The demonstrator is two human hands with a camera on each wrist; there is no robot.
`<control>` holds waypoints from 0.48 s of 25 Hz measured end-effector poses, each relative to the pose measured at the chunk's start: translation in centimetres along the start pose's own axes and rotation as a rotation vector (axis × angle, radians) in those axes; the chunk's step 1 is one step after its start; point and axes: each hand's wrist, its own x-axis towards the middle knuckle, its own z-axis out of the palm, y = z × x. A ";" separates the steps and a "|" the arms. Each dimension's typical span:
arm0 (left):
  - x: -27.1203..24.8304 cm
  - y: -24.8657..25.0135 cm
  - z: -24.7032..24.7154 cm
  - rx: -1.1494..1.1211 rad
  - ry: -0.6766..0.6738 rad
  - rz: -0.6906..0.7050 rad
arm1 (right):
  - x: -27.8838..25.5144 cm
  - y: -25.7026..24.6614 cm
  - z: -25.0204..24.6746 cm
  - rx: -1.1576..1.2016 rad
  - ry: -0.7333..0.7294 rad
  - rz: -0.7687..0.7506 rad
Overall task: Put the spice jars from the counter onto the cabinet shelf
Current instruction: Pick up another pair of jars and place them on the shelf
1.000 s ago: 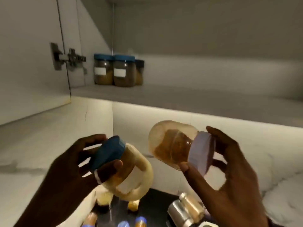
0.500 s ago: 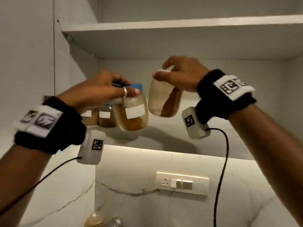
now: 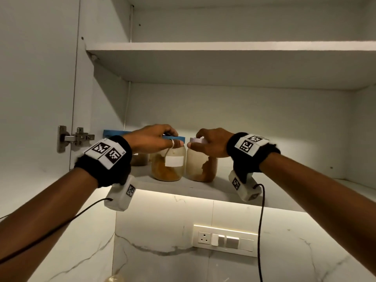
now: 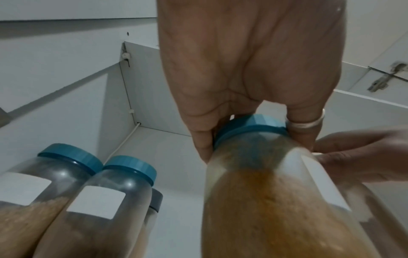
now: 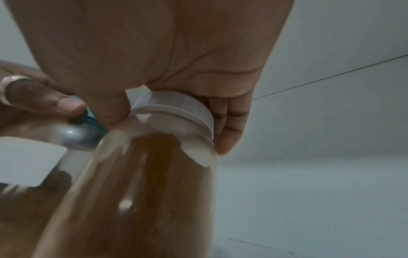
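Left hand (image 3: 151, 139) is gripping the blue-lidded jar (image 3: 168, 164) by its lid; right hand (image 3: 209, 143) is gripping the white-lidded jar (image 3: 200, 165) likewise. Both are resting upright on the cabinet shelf (image 3: 203, 189), nearly touching. Likely light, smooth, rigid plastic; lid rims are giving surest purchase.

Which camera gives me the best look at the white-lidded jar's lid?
The right wrist view: the white lid fills mid-frame, with the right hand gripping its rim. The head view shows only a sliver of the lid behind the fingers. The left wrist view does not show it; there the blue-lidded jar blocks that side.
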 end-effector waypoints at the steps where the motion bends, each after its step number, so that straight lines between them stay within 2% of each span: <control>1: -0.2 0.1 -0.2 0.052 0.000 0.001 | -0.2 0.2 -0.1 0.007 0.002 -0.002; 6: -0.9 1.3 -1.4 0.326 0.238 -0.043 | -1.3 0.9 -2.2 -0.147 0.159 -0.093; 9: -0.5 1.8 -0.9 0.488 0.175 -0.083 | -1.5 0.2 -2.5 -0.268 0.140 -0.136; 12: -0.1 1.5 -0.9 0.431 0.154 -0.057 | -1.6 -0.3 -1.5 -0.322 0.121 -0.182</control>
